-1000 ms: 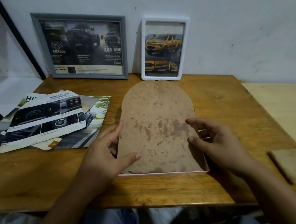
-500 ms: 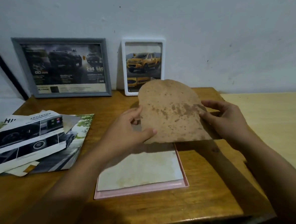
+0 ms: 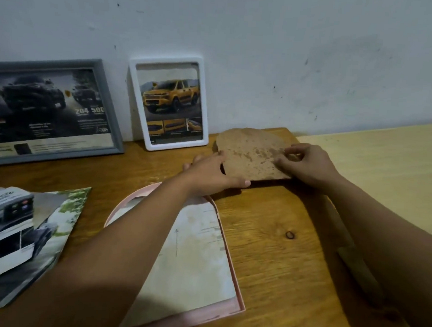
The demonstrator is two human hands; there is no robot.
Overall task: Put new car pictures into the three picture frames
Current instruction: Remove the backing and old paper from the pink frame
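While the brown backing board [image 3: 253, 155] lies at the far edge of the worktop [image 3: 281, 243], just right of the white frame [image 3: 168, 104], both hands hold it: the left hand [image 3: 211, 173] pinches its near-left edge and the right hand [image 3: 308, 166] curls its fingers on its right side. Nearer than the white frame lies the pink frame [image 3: 231, 263], face down. Left of it stands the grey frame [image 3: 49, 107], with car pictures [image 3: 21, 232] nearer.

1. Pink arched frame [image 3: 231, 261] lies face down, back open, with a stained pale sheet [image 3: 194, 258] inside.
2. Its brown, blotchy backing board [image 3: 251, 154] sits flat at the table's far end.
3. Grey frame [image 3: 107, 101] and white frame [image 3: 205, 104] lean on the wall, truck pictures in both.
4. Loose car pictures [image 3: 15, 239] are piled on the left.
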